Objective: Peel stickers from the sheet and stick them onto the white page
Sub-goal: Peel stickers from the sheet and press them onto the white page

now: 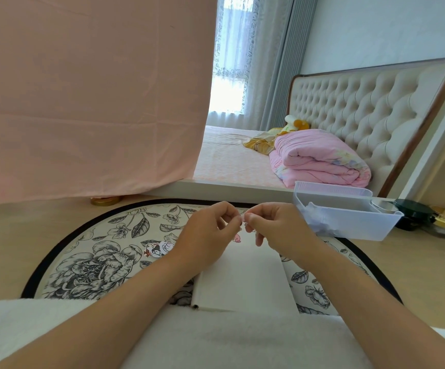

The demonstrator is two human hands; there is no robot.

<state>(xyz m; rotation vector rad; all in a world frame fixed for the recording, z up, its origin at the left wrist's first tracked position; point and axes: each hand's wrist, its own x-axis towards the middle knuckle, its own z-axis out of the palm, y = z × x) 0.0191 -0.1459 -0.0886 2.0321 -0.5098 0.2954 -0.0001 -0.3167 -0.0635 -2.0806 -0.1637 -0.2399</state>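
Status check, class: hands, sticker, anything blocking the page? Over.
Left hand and right hand both pinch one tiny sticker, raised over the white page. One pink sticker on the page. Nothing blocks it.

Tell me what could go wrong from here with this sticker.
1. The left-hand grip and right-hand grip both pinch the tiny sticker at the fingertips, so it may tear, curl or cling to a finger.
2. It is held in the air above the white page, close to the pink sticker already there, so it may land crooked or overlap that one.
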